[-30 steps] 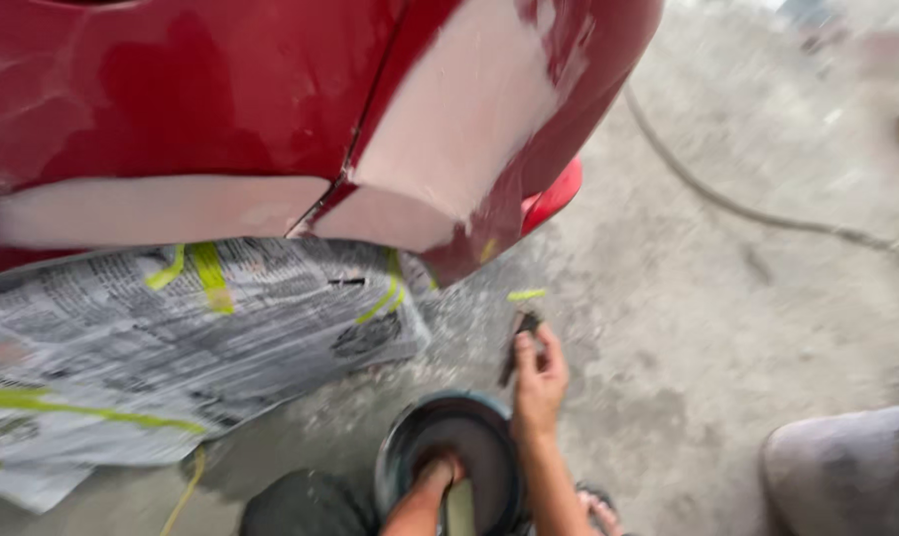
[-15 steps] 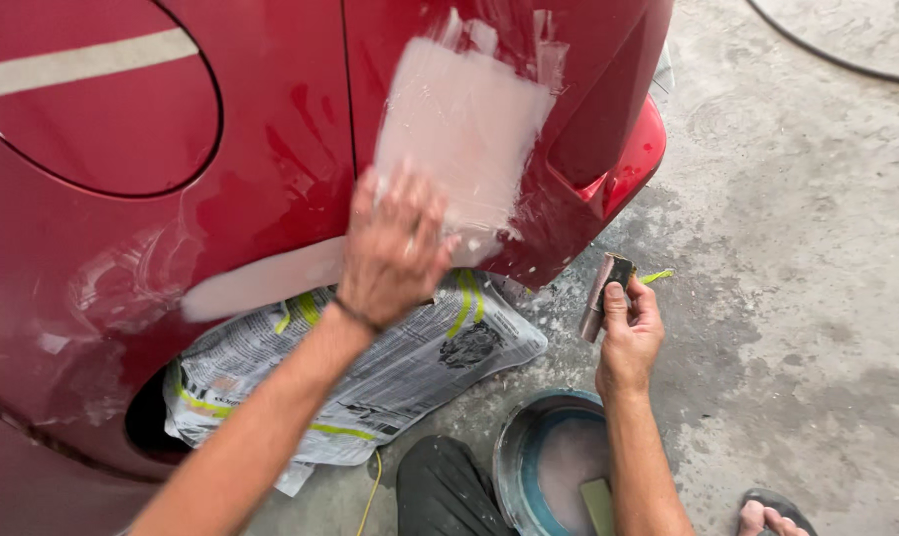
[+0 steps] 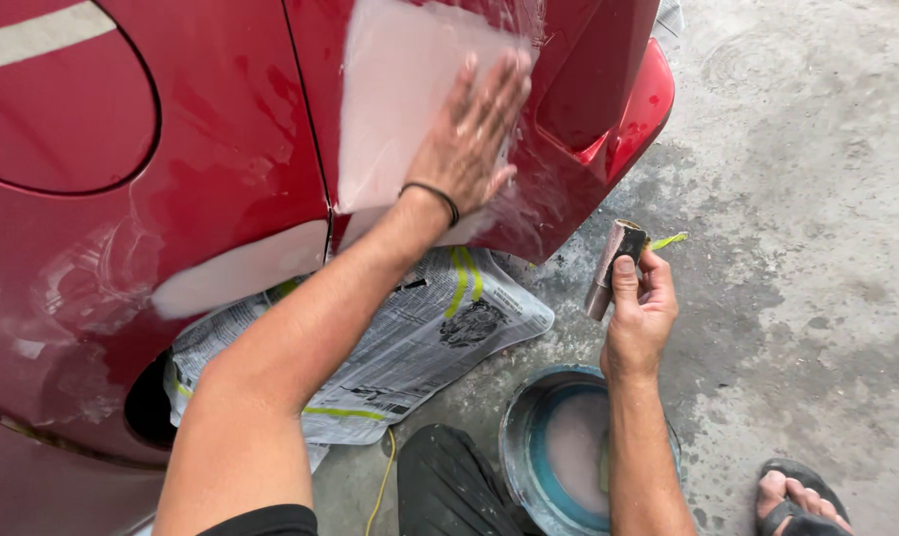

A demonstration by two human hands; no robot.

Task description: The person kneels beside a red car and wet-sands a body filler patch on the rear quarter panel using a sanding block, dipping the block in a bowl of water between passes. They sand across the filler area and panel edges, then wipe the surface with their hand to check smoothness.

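Note:
My left hand (image 3: 469, 134) lies flat, fingers spread, on a pale sanded filler patch (image 3: 390, 99) of a red car body (image 3: 211, 189) near its rear corner. A black band circles that wrist. My right hand (image 3: 640, 308) hovers lower right, closed around a small sanding block wrapped in wet sandpaper (image 3: 611, 263), held away from the car. A second pale filler strip (image 3: 241, 273) runs along the panel's lower edge to the left.
Newspaper with yellow-green tape (image 3: 410, 337) masks the wheel below the panel. A blue bucket of cloudy water (image 3: 559, 452) stands on the wet concrete floor between my knee (image 3: 449, 486) and my sandalled foot (image 3: 802, 501).
The view shifted from the bucket up to the panel. My left hand left the bucket, rose to the filler patch, then slid up and right across it. My right hand still holds the block.

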